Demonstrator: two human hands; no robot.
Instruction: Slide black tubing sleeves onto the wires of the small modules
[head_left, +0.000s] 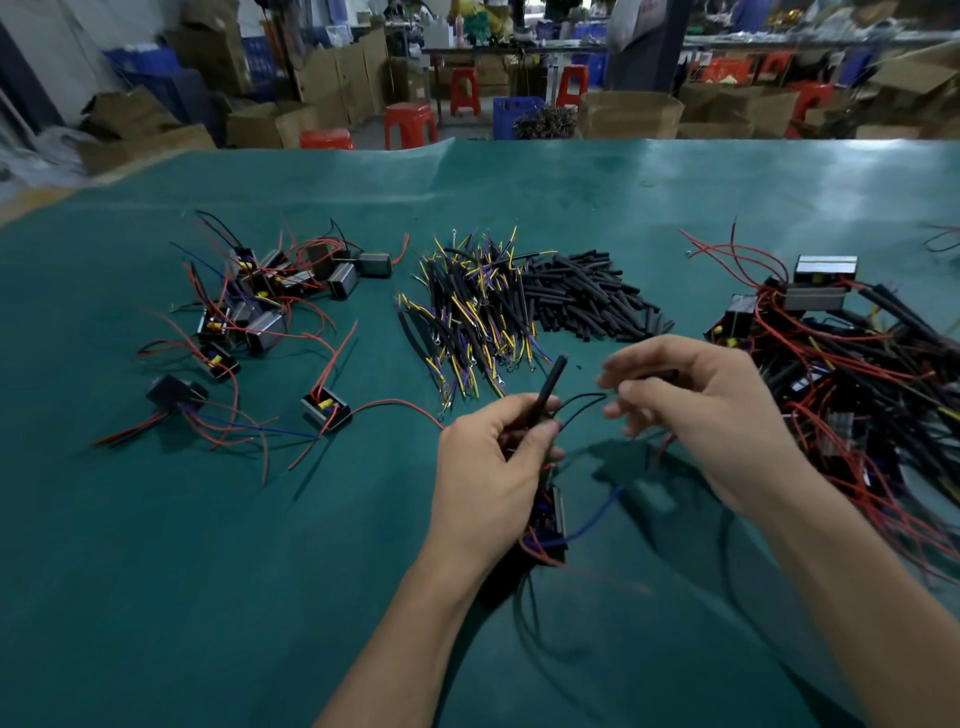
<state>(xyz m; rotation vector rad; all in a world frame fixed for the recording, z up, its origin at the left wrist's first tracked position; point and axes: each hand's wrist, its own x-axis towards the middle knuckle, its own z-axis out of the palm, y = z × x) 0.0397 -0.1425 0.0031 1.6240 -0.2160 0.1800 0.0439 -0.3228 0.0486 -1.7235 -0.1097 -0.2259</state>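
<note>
Your left hand (491, 467) sits closest to you, above the green mat (208, 545), with its fingers and thumb curled round a black tubing sleeve (551, 384) that sticks up and away from your fist. Tucked under that same hand's palm is a small module (549, 519), with blue and red leads spilling out below it and a thin black wire (584, 401) looping up from it toward your other hand.

Your right hand (711, 410) is just beside the left, slightly farther out. Its fingertips are bent and drawn together near the end of that black wire, but they are blurred, so you cannot tell whether they actually pinch the wire or merely hover at it.

Beyond your left hand lies a heap of short yellow, blue and black wire pieces (470, 306). Touching that heap on its right side is a pile of loose black sleeves (592, 296).

Well off to the left of your left hand, a scatter of modules with bare red and blue leads (260, 301) is spread over the mat. To the right of your right hand, a tangled stack of modules with sleeved wires (831, 358) reaches toward the mat's edge.

Past the mat's far edge stand red stools (410, 124) and cardboard boxes (631, 114).
</note>
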